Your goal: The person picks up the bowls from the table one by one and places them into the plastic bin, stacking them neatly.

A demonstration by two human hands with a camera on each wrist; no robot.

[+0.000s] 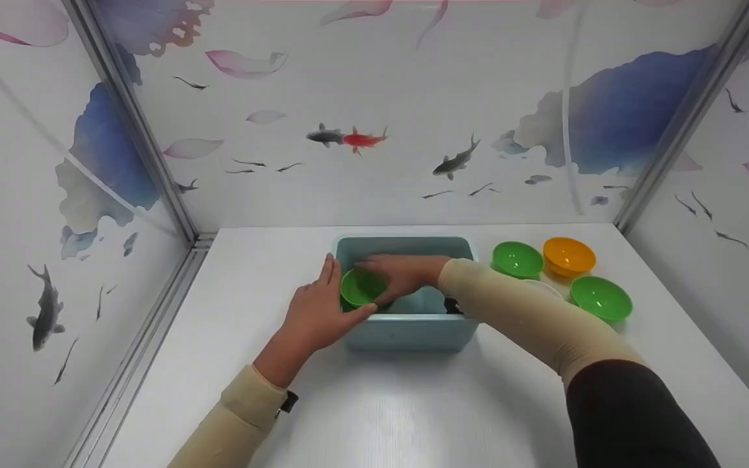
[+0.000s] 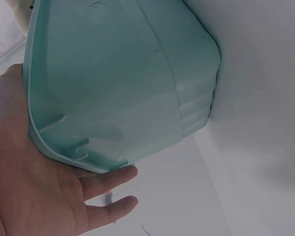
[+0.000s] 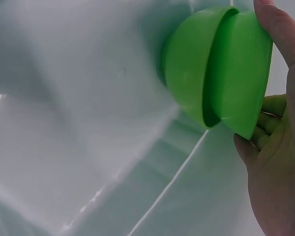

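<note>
Inside a pale blue-green plastic bin [image 1: 407, 335], my right hand [image 1: 408, 274] grips the rim of a green bowl [image 1: 355, 290] at the left end. The right wrist view shows that bowl [image 3: 243, 73] nested in a second green bowl [image 3: 187, 69], with the thumb and fingers at the upper bowl's rim. At the bin's front left corner, my left hand [image 1: 315, 313] rests against the rim with fingers extended and the thumb along the front edge. In the left wrist view two straight fingers [image 2: 110, 183] reach past the bin's wall.
Right of the bin stand a green bowl [image 1: 517, 259], an orange bowl [image 1: 568, 256] and another green bowl [image 1: 602, 299]. A white bowl [image 1: 547, 286] is partly hidden behind the right sleeve. Printed panels [image 1: 400, 97] enclose the white table [image 1: 387, 403] at the back and sides.
</note>
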